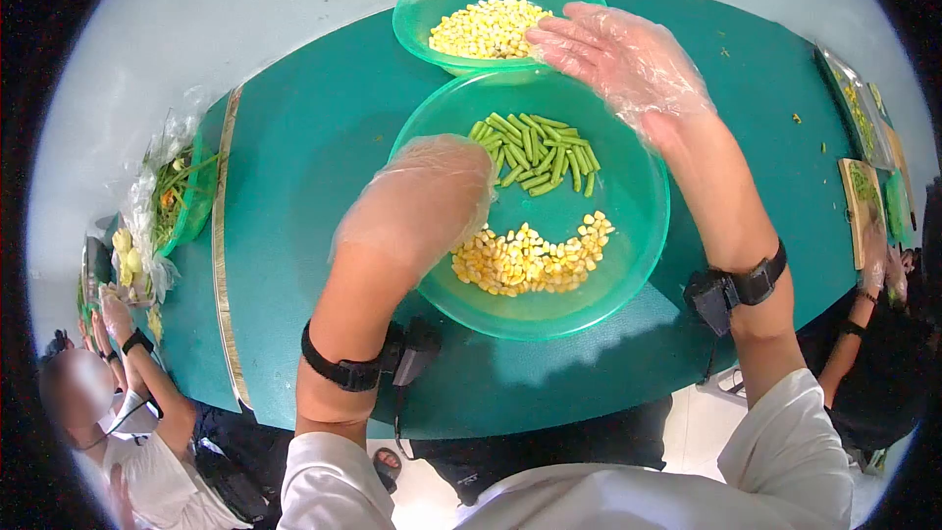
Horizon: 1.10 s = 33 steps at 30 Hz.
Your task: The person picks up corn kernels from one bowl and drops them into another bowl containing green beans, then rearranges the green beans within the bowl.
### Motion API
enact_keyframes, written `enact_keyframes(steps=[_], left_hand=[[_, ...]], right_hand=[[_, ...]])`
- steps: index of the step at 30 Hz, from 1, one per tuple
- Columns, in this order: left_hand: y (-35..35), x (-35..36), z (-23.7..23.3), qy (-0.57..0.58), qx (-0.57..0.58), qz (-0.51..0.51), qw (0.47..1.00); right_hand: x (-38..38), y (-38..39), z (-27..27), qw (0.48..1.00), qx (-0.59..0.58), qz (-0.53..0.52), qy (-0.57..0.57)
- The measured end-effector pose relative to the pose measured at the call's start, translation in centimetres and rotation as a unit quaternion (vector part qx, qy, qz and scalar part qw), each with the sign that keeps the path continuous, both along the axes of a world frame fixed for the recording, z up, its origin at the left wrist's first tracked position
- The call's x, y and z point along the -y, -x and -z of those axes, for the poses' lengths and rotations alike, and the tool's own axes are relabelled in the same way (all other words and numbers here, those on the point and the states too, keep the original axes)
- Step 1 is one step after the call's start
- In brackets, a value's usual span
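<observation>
A large green bowl (628, 226) holds cut green bean pieces (538, 149) toward its far side. Nearer me, a curved band of yellow corn kernels (530, 263) lies in the same bowl. My left hand (422, 191), in a clear plastic glove, is over the bowl's left side; its fingers bend down out of sight, so any hold is hidden. Behind stands a second green bowl (422, 5) with a heap of paler corn kernels (486, 27). My right hand (618, 54), also gloved, reaches over this bowl's right rim with stretched fingers, holding nothing visible.
The bowls stand on a dark green table (314, 147). At left, a green basket (201, 191) of leafy scraps sits near a person (147, 461). On the right edge are a tray (852, 103), a cutting board (859, 196) with chopped greens and another person's hands (878, 260).
</observation>
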<state>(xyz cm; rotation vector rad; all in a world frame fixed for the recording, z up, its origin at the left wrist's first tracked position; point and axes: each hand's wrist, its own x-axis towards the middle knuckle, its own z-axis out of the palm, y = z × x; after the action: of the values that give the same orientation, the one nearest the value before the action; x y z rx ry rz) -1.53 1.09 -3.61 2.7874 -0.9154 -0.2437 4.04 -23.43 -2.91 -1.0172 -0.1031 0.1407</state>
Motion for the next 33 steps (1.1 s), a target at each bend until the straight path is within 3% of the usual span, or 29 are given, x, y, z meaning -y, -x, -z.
enact_keyframes(steps=[4,7,13,20,29,33], left_hand=[[0.2,0.8,0.7,-0.032,0.014,-0.021,0.999],[0.5,1.1,0.5,-0.045,0.013,-0.009,0.999],[0.2,1.4,0.4,-0.048,-0.020,0.016,0.999],[0.1,2.4,0.2,-0.084,-0.084,-0.006,0.993],[-0.1,2.5,0.0,-0.063,-0.087,0.040,0.993],[-1.1,2.1,-1.6,0.028,-0.100,0.051,0.993]], right_hand=[[-0.3,-0.1,0.0,1.000,-0.004,0.009,0.000],[0.3,-0.4,0.8,0.997,0.056,-0.050,-0.001],[-0.6,0.2,0.4,0.990,0.084,-0.027,0.113],[-1.1,0.5,0.0,0.984,0.078,-0.013,0.162],[-1.2,0.4,-0.2,0.982,0.081,-0.016,0.170],[-1.1,0.6,-0.2,0.982,0.074,-0.023,0.174]])
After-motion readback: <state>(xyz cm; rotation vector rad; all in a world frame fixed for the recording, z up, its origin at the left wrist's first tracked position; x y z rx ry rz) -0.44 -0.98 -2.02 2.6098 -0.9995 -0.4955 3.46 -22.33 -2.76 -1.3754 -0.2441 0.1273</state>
